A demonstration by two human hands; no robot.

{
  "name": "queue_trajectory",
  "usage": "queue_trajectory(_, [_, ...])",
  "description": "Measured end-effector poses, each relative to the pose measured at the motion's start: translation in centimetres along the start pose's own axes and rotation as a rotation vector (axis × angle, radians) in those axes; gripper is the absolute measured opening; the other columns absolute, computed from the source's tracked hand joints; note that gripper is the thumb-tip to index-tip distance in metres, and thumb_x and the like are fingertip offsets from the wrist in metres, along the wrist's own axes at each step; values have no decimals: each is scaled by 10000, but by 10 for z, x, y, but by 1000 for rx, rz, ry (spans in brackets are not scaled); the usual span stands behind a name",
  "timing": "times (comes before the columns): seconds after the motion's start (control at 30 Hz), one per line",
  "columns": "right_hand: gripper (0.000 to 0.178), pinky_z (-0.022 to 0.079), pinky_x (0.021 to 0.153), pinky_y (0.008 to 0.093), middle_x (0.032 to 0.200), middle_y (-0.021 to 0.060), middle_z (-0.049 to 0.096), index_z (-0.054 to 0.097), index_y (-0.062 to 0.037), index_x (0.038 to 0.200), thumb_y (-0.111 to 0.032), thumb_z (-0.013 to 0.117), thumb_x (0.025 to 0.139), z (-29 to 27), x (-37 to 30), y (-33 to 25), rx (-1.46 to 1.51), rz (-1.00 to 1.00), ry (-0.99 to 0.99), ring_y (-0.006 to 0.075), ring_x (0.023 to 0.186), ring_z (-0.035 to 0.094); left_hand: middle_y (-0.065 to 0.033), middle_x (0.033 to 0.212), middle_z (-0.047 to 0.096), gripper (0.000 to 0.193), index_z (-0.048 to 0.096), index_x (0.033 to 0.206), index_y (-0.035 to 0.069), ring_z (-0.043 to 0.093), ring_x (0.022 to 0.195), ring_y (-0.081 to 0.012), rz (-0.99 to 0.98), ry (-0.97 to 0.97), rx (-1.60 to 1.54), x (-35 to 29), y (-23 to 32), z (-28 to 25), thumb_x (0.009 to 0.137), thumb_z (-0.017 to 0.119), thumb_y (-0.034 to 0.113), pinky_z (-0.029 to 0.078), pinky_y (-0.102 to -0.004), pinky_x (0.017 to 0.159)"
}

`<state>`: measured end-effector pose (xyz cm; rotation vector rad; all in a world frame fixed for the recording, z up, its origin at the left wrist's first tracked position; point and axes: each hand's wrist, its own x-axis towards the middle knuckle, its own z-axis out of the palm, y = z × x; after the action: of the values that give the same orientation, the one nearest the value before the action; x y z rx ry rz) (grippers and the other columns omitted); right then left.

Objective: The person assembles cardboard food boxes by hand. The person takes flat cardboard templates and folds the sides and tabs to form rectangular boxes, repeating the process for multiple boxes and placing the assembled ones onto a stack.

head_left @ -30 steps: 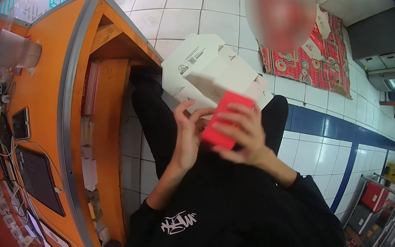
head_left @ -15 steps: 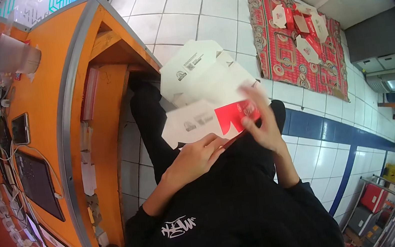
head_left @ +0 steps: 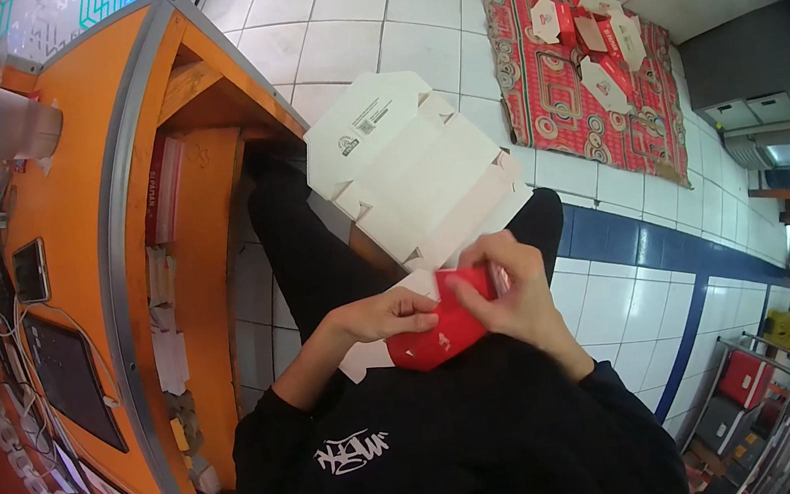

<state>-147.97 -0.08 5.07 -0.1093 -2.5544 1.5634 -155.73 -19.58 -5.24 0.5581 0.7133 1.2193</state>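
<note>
On my lap is a red and white cardboard box blank [head_left: 434, 343], partly folded, its red side facing up between my hands. My left hand [head_left: 379, 316] pinches its left edge, thumb and fingers together. My right hand [head_left: 514, 291] grips the red panel from the right, with fingers bent over its upper edge and the thumb on its face. Just beyond, across my knees, rests a larger flat cardboard blank [head_left: 419, 168], white side up, with creases and cut corner tabs. The underside of the held piece is hidden.
At the left, an orange desk [head_left: 113, 74] holds a phone [head_left: 30, 271], a tablet [head_left: 75, 378] and cables. Folded red and white boxes [head_left: 593, 37] sit on a red patterned mat [head_left: 548, 114] at the far right. A shelf rack [head_left: 730, 402] stands lower right.
The held blank has come nearer my body and its red side is turned up. My right hand has moved down and closed on it. More of the larger blank shows.
</note>
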Motion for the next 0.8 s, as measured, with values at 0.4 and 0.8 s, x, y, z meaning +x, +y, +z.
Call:
queue_trajectory(0.4, [110, 464, 753, 363, 916, 109, 583, 687, -46, 840, -91, 693, 740, -18, 13, -2, -115, -101, -389, 272, 809, 564, -57, 789, 657, 385, 472, 1195, -28, 532, 715, -35, 44, 323, 223, -3, 22, 33, 933, 587, 229, 431, -206, 628])
queue_trajectory(0.8, [173, 458, 600, 323, 777, 95, 582, 632, -16, 807, -45, 743, 677, -27, 36, -3, -141, -42, -346, 260, 663, 582, -51, 958, 663, 303, 548, 1143, -47, 585, 859, -66, 24, 401, 343, -3, 48, 29, 931, 587, 167, 483, -235, 739])
